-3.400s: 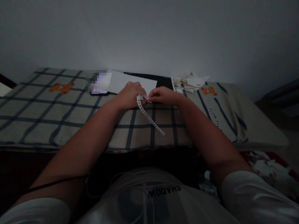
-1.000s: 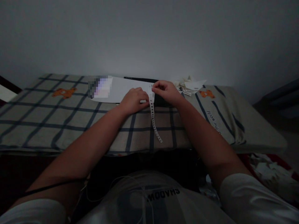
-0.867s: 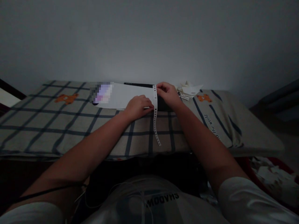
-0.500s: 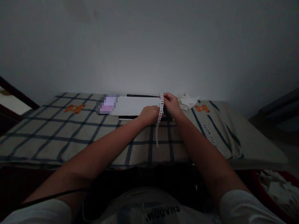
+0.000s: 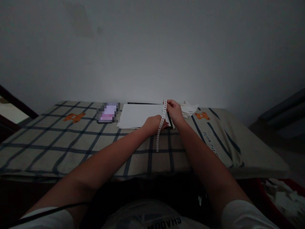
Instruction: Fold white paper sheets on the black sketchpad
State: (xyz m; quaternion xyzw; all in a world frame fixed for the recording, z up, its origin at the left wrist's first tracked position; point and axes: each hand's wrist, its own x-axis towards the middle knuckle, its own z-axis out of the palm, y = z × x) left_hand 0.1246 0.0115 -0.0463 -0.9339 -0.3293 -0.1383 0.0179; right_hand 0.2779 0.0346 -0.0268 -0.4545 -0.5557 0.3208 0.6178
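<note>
Perforated strip (image 5: 161, 127) hangs from our right hand (image 5: 174, 111), fingers pinched shut on its top end at the right edge of the white sheet (image 5: 140, 115). Our left hand (image 5: 154, 122) lies flat on that sheet, gripping nothing. We judge the thin strip could snap mid-length if tugged sideways. Head view: a checked cloth (image 5: 71, 143) covers the desk, paper scraps (image 5: 189, 109) behind, bare wall (image 5: 152, 47) beyond, dim light.

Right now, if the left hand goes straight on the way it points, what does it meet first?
Most likely the perforated paper strip that the right hand pinches up just ahead of the left hand. Beyond it lies the black board under the white sheet. Depth is hard to judge.
</note>
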